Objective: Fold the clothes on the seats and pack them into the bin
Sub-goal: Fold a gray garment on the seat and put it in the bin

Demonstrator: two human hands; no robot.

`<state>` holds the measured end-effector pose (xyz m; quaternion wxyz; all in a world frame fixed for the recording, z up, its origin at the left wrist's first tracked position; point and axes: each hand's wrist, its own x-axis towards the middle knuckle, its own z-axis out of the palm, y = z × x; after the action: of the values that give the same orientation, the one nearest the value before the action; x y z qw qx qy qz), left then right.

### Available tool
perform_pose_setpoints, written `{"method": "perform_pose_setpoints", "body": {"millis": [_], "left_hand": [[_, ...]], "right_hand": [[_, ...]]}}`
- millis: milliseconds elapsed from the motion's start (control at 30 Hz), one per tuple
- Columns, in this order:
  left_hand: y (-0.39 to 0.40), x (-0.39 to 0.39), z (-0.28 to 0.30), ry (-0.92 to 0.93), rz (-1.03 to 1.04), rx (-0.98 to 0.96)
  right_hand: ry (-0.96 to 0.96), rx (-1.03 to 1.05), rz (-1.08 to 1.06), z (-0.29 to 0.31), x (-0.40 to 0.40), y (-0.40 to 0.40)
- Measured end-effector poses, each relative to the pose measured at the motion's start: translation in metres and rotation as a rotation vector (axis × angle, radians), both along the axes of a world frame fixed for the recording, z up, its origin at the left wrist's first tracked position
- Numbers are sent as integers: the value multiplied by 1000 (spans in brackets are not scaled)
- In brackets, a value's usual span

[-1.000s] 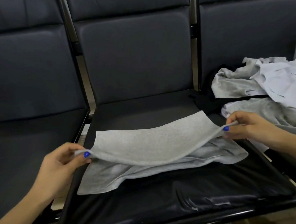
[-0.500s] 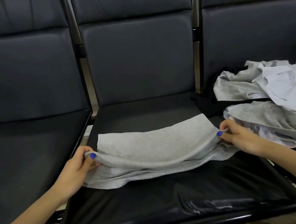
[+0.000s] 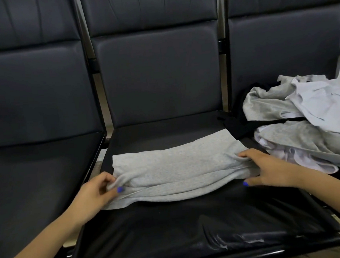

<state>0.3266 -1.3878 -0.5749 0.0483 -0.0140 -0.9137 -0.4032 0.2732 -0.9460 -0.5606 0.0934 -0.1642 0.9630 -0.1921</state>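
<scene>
We're working a fold on the grey knit garment, which is lying across the middle seat of the bench, toward its back half. Our left hand is pinching the garment's left end btwn thumb and fingers, grip narrow and closed on a bunch of cloth. Our right hand is lying over the right end, fingers on top, thumb at the front edge, so it's clamping the layers there.

Risks, as we're judging them:
- Layers aren't lining up. A lower layer is poking out at the front left, so the fold may be setting crooked and coming out lumpy.
- The seat looks slick and glossy; the knit could be sliding w/ any sideways pull, esp. since the left end is sitting right at the seat's edge, next to the gap.
- The right end is lying near the unfolded pile on the right seat. A black piece from it is spilling over beside our garment's far corner, and it could be getting caught up in the fold.
- The left pinch is bunching the fabric; letting go w/o smoothing likely leaves a crease.

No bin in view, so packing isn't started for this piece.
</scene>
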Motion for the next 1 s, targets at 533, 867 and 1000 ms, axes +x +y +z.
{"method": "perform_pose_setpoints", "body": {"millis": [533, 867, 1000], "left_hand": [[4, 9, 24, 18, 80, 331], [10, 7, 53, -94, 186, 809], [11, -24, 70, -9, 357, 997]], "right_hand": [[70, -356, -161, 14, -6, 31], [-113, -732, -392, 43, -6, 9], [-177, -1046, -535, 61, -26, -10]]}}
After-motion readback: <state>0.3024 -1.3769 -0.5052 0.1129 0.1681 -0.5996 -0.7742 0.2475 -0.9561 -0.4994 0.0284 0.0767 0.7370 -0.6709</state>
